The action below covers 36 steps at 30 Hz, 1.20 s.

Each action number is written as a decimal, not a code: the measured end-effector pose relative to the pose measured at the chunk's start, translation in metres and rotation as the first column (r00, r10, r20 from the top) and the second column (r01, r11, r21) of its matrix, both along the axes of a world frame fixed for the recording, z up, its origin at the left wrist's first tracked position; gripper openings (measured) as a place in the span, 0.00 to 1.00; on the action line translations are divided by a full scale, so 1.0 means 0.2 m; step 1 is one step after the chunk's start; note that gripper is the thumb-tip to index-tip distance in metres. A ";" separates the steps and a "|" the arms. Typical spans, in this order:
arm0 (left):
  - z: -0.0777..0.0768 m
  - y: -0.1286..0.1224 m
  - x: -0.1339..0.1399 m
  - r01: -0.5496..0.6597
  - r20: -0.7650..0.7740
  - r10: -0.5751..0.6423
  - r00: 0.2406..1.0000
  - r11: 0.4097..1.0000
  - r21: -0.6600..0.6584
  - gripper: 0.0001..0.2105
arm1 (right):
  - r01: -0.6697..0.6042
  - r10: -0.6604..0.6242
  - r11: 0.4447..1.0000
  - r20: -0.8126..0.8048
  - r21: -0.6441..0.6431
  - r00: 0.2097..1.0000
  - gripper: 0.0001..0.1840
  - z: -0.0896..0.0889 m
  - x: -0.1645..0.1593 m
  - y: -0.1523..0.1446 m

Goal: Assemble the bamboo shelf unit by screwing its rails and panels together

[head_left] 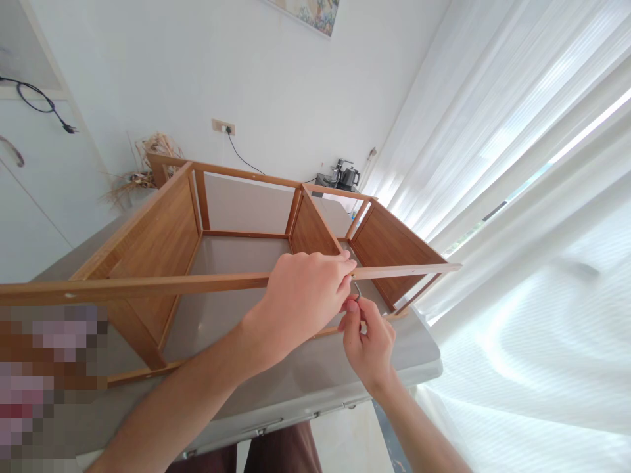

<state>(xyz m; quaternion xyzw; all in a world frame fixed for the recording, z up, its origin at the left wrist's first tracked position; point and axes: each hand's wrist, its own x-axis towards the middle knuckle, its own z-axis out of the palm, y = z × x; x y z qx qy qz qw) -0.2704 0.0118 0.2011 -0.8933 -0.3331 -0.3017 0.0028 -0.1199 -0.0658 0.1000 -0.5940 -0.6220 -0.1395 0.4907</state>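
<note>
A brown wooden shelf frame [315, 223] with several panels lies on the table. My left hand [308, 286] is wrapped over its near long rail [217, 284], close to where the middle panel [314, 226] meets it. Just below and to the right, my right hand [367, 335] pinches a thin bent metal rod, which looks like a hex key [358, 289]. The rod's upper end reaches up to the rail beside my left fingers; its exact tip is hard to make out. A small hole or fastener shows in the rail there.
The grey table [276, 387] has a rounded right corner beside white curtains [513, 315]. Dried stalks [160, 148] and a black kettle [350, 177] stand behind the frame. A wall socket [223, 126] holds a plugged-in cord. A blurred patch covers the lower left.
</note>
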 end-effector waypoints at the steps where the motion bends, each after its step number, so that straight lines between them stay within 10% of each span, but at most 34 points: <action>1: 0.00 0.00 0.00 0.000 0.001 0.000 1.000 1.000 0.000 0.14 | 0.002 -0.003 1.000 0.015 0.011 1.000 0.07 0.00 0.01 0.00; 36: 0.02 -0.02 0.00 -0.020 -0.040 0.018 0.999 0.999 -0.047 0.14 | -0.033 0.099 0.979 0.327 -0.200 0.940 0.08 0.21 0.20 -0.04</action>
